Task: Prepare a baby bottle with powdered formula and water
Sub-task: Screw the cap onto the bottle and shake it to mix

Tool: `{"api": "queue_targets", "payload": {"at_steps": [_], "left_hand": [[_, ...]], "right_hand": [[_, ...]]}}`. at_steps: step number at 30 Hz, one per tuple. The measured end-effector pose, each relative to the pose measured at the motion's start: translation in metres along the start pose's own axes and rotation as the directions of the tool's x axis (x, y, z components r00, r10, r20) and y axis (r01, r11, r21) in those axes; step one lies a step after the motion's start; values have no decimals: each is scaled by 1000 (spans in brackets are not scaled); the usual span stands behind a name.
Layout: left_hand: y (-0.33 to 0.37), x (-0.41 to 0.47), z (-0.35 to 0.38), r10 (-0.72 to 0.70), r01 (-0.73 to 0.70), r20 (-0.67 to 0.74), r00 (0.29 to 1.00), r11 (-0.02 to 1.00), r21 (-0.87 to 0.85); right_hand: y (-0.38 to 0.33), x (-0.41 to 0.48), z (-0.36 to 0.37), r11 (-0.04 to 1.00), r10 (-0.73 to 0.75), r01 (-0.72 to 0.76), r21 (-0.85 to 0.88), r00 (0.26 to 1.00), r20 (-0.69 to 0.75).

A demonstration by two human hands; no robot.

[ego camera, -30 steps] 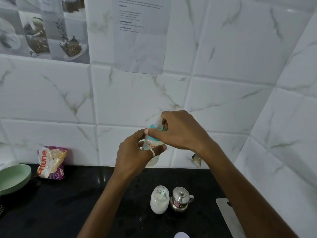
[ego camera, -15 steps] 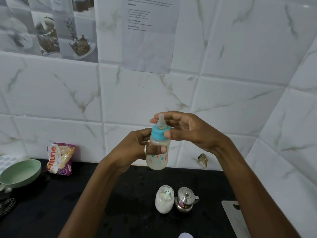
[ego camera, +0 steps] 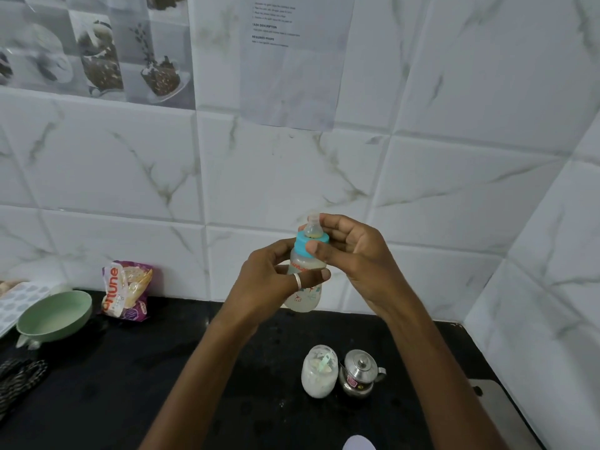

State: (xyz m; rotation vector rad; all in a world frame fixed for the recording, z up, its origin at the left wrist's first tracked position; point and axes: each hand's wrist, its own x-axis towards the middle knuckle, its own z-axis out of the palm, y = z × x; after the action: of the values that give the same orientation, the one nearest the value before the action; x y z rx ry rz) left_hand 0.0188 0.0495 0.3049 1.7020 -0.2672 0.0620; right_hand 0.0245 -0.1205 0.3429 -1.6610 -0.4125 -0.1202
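**Collar meets thumb above the counter**

You hold the baby bottle [ego camera: 303,287] upright in mid-air over the black counter [ego camera: 130,368], near its back edge. Your left hand [ego camera: 269,284] wraps the body; your right hand [ego camera: 350,251] curls narrowly around the blue collar [ego camera: 305,246], thumb in front. The bottle's long axis runs vertically, so any tightening likely turns about it.

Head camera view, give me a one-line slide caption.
Left hand holds baby bottle while right hand grips its blue collar.

Right hand [ego camera: 352,254] has come off the teat [ego camera: 313,227] and now pinches the blue collar [ego camera: 303,245]; bottle [ego camera: 305,280] now tilts slightly.
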Motion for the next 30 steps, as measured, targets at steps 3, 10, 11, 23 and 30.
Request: {"api": "queue_targets", "payload": {"at_steps": [3, 10, 11, 23, 30], "left_hand": [[4, 1, -8, -10, 19, 120, 993, 997, -74], [7, 7, -18, -1, 55, 290, 957, 982, -179], [7, 8, -19, 8, 57, 316, 949, 979, -198], [8, 14, -19, 74, 65, 411, 908, 947, -314], [11, 13, -19, 59, 50, 363, 930, 958, -283]], "right_hand": [[-3, 2, -6, 997, -36, 29, 74, 995, 97], [-6, 10, -17, 983, -126, 86, 163, 959, 253], [-6, 10, -18, 980, -134, 87, 180, 953, 273], [-10, 22, -18, 925, -183, 64, 374, 939, 291], [-7, 20, -14, 958, -143, 74, 276, 960, 240]]}}
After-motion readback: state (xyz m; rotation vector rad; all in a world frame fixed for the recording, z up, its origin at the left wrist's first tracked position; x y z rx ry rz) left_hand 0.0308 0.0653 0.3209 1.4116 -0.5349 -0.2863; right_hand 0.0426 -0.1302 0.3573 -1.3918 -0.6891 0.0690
